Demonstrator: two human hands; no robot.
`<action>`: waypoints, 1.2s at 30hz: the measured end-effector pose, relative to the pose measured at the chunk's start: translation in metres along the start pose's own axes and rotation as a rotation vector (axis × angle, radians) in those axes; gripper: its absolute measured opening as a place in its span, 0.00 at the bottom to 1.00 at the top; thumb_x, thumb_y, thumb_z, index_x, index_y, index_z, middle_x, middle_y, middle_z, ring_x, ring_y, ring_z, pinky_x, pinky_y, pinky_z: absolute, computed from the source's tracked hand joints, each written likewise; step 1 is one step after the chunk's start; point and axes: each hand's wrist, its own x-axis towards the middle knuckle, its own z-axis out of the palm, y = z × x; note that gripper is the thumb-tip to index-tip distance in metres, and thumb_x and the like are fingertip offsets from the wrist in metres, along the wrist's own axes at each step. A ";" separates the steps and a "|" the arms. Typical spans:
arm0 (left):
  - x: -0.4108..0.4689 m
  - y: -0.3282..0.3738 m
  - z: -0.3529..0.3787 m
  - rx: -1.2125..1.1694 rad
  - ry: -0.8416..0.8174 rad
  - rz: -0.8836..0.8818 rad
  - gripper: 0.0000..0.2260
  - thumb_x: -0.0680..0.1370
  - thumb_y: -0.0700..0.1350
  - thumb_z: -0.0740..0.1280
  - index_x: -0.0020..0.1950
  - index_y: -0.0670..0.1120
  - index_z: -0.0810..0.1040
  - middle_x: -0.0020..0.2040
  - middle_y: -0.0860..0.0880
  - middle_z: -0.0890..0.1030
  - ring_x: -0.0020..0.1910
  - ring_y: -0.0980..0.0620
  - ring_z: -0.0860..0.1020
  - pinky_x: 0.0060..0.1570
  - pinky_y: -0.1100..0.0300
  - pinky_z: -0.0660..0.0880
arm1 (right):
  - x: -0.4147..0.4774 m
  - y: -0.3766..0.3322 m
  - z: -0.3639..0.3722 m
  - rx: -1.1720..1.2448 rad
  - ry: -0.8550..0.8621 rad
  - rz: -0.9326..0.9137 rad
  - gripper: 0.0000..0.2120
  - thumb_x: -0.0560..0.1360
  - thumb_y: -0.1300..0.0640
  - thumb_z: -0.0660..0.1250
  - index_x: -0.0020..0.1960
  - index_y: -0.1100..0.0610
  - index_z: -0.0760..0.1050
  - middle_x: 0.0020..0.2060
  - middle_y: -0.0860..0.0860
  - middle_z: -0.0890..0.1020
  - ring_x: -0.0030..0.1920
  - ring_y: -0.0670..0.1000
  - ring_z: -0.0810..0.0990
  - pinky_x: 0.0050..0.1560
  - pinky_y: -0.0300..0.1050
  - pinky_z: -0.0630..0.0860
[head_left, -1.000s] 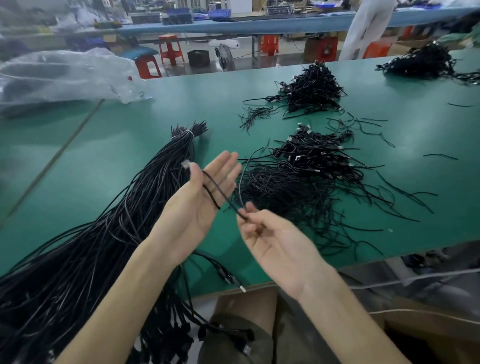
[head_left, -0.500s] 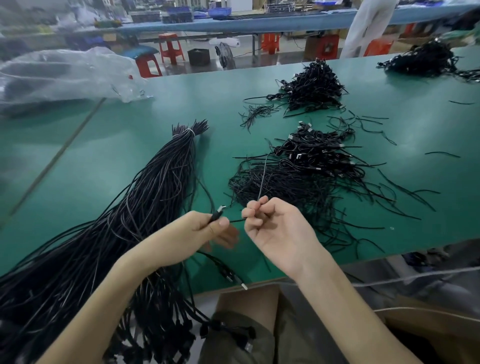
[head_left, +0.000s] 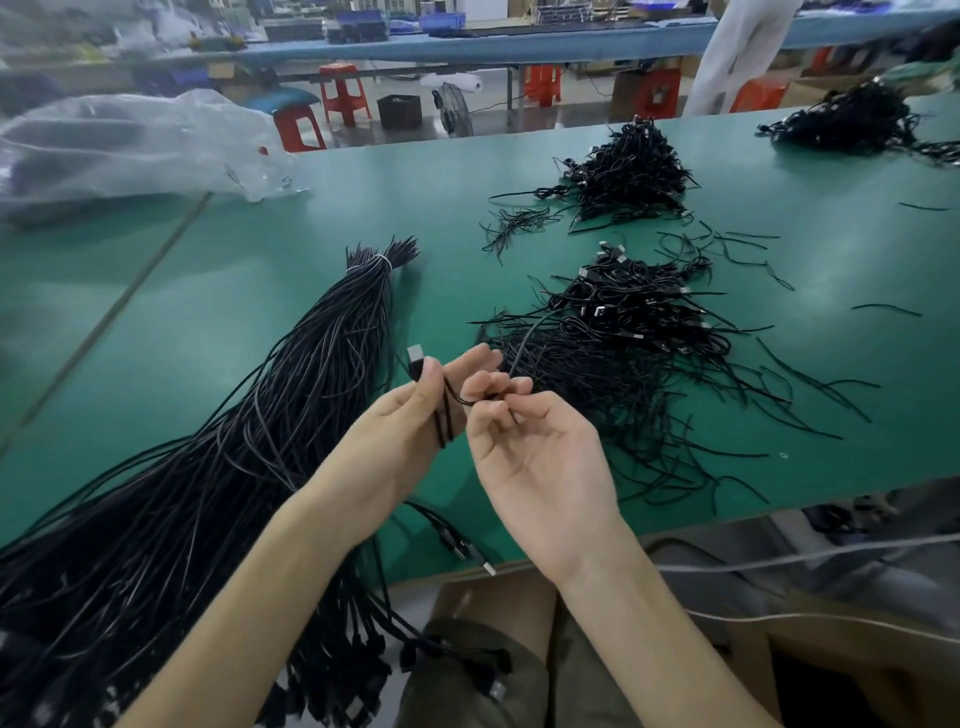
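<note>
Black USB cable (head_left: 445, 410) lies looped across the palm of the left hand (head_left: 400, 441), whose thumb pins the plug against its fingers. The right hand (head_left: 540, 462) pinches the cable's other run between curled fingers. Both are above the green desk (head_left: 249, 322), beside a tied cable bundle (head_left: 311, 395).

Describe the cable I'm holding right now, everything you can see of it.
The cable is thin, black and rubbery-looking, folded into short loops across the palm of the left hand. Its silver plug sticks up past the thumb, which pins it. The right hand pinches a strand bending off the loops, above the green table.
</note>
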 end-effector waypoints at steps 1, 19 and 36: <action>0.003 -0.001 0.004 -0.103 0.022 0.006 0.26 0.85 0.58 0.54 0.77 0.43 0.70 0.75 0.48 0.74 0.76 0.49 0.70 0.74 0.54 0.68 | 0.000 0.002 -0.001 -0.005 0.004 -0.005 0.09 0.74 0.72 0.61 0.41 0.61 0.75 0.43 0.58 0.78 0.45 0.58 0.83 0.41 0.43 0.81; -0.025 0.031 0.011 0.773 -0.222 -0.142 0.20 0.84 0.56 0.61 0.39 0.48 0.82 0.30 0.49 0.80 0.25 0.51 0.75 0.30 0.62 0.73 | 0.020 -0.023 -0.007 -0.173 0.118 0.002 0.08 0.73 0.69 0.57 0.42 0.58 0.70 0.37 0.55 0.75 0.36 0.52 0.75 0.39 0.41 0.68; -0.003 -0.012 0.012 0.403 0.233 0.081 0.19 0.84 0.57 0.57 0.69 0.51 0.79 0.65 0.59 0.82 0.67 0.60 0.78 0.71 0.60 0.71 | 0.000 -0.004 -0.012 -0.028 -0.010 -0.035 0.08 0.77 0.71 0.60 0.52 0.62 0.72 0.57 0.64 0.81 0.59 0.62 0.84 0.62 0.49 0.80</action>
